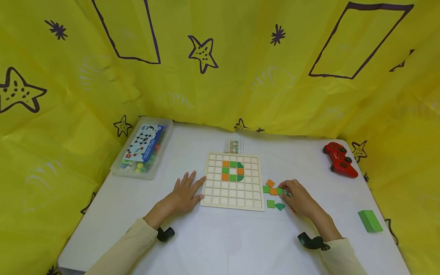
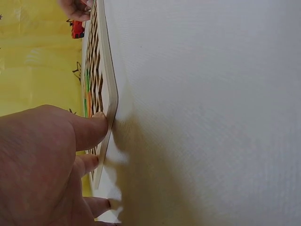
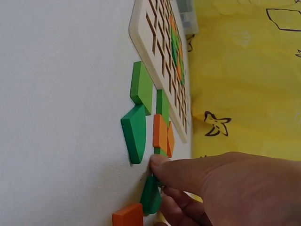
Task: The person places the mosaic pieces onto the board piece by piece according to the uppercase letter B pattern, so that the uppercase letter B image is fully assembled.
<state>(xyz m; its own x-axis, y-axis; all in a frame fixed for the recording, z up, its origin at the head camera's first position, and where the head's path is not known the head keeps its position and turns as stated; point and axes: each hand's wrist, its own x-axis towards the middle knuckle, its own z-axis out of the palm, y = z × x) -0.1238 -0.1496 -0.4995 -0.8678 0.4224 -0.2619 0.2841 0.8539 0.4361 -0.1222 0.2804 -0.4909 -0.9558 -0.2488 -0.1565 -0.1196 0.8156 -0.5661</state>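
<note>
A wooden grid board [image 1: 232,195] bears orange, light green and dark green pieces in its upper middle cells, around one bare cell. The left hand [image 1: 185,194] lies spread at the board's left edge; in the left wrist view, the thumb of that hand [image 2: 42,160] touches the rim. To the board's right, the right hand [image 1: 300,198] has thumb and fingertips on a light green square [image 1: 280,190] in a row of loose pieces. In the right wrist view that hand [image 3: 225,183] partly hides the square, with a dark green piece [image 3: 150,195] just below the thumb.
A small printed grid card [image 1: 234,146] lies behind the board. At the left back stands a clear box [image 1: 141,149] of coloured parts. A red game controller [image 1: 340,159] and a green block [image 1: 370,221] are on the right. Yellow cloth hangs around the table.
</note>
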